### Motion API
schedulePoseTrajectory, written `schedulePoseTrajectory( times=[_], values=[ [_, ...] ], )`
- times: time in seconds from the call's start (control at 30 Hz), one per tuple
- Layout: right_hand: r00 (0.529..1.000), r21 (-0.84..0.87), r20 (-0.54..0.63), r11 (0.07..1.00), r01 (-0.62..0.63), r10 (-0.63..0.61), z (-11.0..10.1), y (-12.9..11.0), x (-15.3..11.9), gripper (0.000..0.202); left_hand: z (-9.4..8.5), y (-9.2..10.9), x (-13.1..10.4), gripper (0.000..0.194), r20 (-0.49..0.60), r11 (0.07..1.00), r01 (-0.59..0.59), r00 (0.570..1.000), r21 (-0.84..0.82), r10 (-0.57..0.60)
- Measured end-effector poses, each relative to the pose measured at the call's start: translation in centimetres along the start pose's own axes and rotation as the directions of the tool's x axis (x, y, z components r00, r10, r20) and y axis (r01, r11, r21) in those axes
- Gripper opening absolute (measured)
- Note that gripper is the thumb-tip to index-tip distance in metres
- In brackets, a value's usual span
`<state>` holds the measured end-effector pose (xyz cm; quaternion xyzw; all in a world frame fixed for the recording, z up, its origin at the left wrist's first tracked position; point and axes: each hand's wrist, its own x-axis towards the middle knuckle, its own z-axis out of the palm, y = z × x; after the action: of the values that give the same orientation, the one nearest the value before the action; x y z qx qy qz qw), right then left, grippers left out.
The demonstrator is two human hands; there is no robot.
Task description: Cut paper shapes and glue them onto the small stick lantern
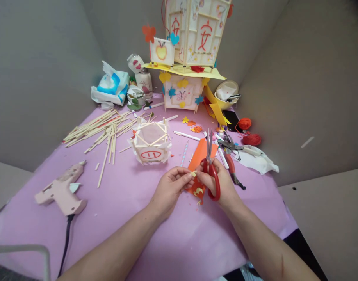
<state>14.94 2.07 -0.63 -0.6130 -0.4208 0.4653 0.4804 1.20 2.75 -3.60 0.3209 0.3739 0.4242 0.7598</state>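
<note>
- Pinching a small yellow paper piece [193, 174] between thumb and fingertips with the left hand [170, 188] — thumb uppermost, at the end of a forearm slanting in from lower left.
- Curled around red-handled scissors [208, 158] with the right hand [224, 185], with blades pointing away and nearly together; close to the same yellow piece at the thumb tip.
- Partly covering a smooth orange paper strip [198, 155], near an end strewn with yellow scraps [198, 191].
- Free to move over the bare lilac surface [179, 246] between the forearms, and left of the left hand as far as the pink glue gun [63, 191].
- Hemmed in just right of the right hand by a red-gripped tool [230, 168] — then, farther out, by fuzzy yarn balls [251, 139].
- Faced, ahead of the left hand, by a many-sided stick-and-paper frame [151, 142]; farther left, by thin loose wooden sticks [104, 125].
</note>
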Motion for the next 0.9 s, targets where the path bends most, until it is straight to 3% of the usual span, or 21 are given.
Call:
schedulePoseTrajectory(
  times=[0.2,0.4,0.63,0.9],
  values=[
    [1.0,0.03,-0.015,0.999,0.019,-0.019,-0.1,0.5,0.2,0.026,0.0,-0.1,0.1,0.017,0.008,0.999,-0.013,1.0,0.044,0.012],
    [0.996,0.081,-0.047,0.994,0.073,-0.069,0.1,1.4,0.0,0.03,0.2,-0.8,0.0,0.018,-0.056,0.995,-0.055,0.997,0.083,0.06],
    [0.968,0.053,-0.225,0.991,0.124,-0.109,-0.4,1.4,0.2,0.027,0.5,-0.3,0.1,0.02,-0.18,0.997,-0.068,0.982,-0.029,0.062],
    [0.981,0.081,-0.177,0.992,0.095,-0.08,-0.5,0.8,0.3,0.03,0.2,-0.3,0.3,0.022,-0.167,0.997,-0.042,0.986,-0.064,0.031]
  ],
)
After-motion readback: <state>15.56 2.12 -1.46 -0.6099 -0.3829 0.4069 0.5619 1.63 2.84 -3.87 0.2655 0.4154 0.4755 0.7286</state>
